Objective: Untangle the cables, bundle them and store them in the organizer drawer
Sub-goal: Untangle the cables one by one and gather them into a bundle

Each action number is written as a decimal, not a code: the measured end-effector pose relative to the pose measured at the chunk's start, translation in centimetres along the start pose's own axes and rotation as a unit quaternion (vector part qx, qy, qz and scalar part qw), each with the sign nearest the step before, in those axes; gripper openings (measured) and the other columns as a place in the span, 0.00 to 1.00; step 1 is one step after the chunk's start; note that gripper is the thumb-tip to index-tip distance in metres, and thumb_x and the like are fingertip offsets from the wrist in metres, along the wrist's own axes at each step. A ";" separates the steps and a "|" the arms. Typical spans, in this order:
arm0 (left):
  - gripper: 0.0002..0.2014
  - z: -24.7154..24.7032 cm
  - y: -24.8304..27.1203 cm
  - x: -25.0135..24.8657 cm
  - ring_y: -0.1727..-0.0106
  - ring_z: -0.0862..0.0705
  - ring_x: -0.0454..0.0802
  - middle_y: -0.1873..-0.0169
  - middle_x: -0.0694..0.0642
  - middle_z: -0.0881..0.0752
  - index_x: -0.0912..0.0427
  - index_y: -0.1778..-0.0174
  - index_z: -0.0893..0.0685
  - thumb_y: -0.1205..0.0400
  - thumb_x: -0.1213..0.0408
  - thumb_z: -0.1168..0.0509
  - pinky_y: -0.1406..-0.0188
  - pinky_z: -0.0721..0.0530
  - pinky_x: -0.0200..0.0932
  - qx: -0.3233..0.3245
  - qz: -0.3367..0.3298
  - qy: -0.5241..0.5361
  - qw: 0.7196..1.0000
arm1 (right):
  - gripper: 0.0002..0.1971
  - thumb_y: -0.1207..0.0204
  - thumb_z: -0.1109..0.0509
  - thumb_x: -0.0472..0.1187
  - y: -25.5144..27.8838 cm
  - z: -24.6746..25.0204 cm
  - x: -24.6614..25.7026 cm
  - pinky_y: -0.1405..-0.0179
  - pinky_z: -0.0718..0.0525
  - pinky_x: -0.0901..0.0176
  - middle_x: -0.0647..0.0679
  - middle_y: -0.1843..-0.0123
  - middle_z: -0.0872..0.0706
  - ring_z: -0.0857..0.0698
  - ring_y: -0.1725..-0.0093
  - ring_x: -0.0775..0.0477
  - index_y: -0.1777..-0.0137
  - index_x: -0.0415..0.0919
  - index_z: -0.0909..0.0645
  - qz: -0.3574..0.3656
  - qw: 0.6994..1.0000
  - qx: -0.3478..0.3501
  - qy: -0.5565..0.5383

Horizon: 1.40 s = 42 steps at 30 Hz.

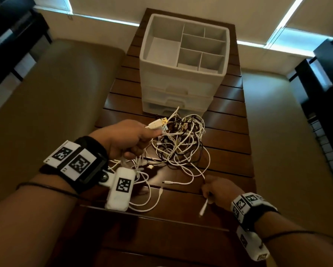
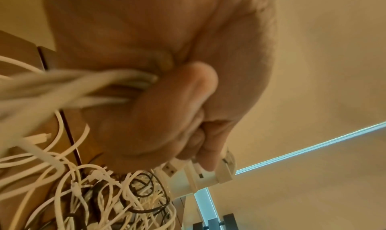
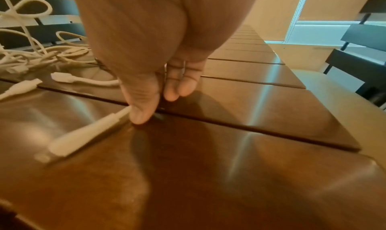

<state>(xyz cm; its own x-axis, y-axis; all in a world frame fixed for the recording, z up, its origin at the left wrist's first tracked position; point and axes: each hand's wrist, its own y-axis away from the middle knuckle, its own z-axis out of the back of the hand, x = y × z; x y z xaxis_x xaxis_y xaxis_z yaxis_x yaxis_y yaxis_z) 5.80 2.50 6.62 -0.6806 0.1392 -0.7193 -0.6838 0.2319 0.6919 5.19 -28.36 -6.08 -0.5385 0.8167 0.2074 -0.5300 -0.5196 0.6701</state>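
A tangle of white and black cables [image 1: 181, 143] lies on the slatted wooden table [image 1: 229, 166], in front of the white organizer [image 1: 183, 60]. My left hand [image 1: 127, 139] is raised over the tangle's left side and grips several white USB plugs [image 1: 160, 124] with their cables; the left wrist view shows those USB plugs [image 2: 200, 170] held under its curled fingers. My right hand [image 1: 219, 189] rests low on the table at the near right and pinches a white cable just above its plug [image 1: 203, 208]. The same plug [image 3: 87, 134] lies on the wood.
The organizer has an open divided top tray [image 1: 200, 47] and drawers [image 1: 177, 89] below, all closed. Loose white cable ends [image 1: 169, 182] lie between my hands. Beige cushions [image 1: 56, 97] flank the table on both sides. Dark shelving [image 1: 327, 78] stands at the right.
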 end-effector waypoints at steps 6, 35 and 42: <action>0.16 -0.4 -1.3 1.0 0.81 0.39 0.42 0.81 0.46 0.34 0.53 0.67 0.28 0.16 0.52 0.36 0.86 0.40 0.33 -0.133 -0.090 0.066 0.985 | 0.06 0.28 0.23 0.45 -0.5 3.9 2.6 0.64 0.21 0.63 0.53 0.64 0.15 0.19 0.65 0.57 0.60 0.46 0.17 -0.038 0.942 -0.166 -0.288; 0.16 -0.9 -0.7 -1.2 0.84 0.36 0.40 0.80 0.49 0.26 0.57 0.62 0.25 0.13 0.52 0.44 0.87 0.39 0.32 -0.195 -0.203 0.249 0.927 | 0.04 0.24 0.28 0.41 -1.9 10.0 8.9 0.63 0.18 0.60 0.51 0.59 0.13 0.17 0.65 0.58 0.58 0.48 0.20 0.060 0.893 -0.148 -0.421; 0.17 1.8 5.1 -4.9 0.83 0.37 0.41 0.83 0.48 0.31 0.57 0.66 0.24 0.13 0.54 0.43 0.85 0.38 0.34 -0.279 -0.278 0.072 0.916 | 0.01 0.20 0.34 0.42 -3.1 11.8 8.0 0.62 0.22 0.62 0.52 0.56 0.17 0.23 0.66 0.60 0.52 0.47 0.22 0.039 0.955 -0.188 -0.228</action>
<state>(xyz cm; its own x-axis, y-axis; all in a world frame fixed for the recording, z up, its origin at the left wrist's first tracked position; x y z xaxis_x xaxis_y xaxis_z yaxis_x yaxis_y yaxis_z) 6.18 4.72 13.56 -0.1854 0.0108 -0.9826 -0.9365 -0.3049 0.1734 10.29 -17.24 1.90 -0.2902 0.7519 0.5919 -0.7439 -0.5664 0.3547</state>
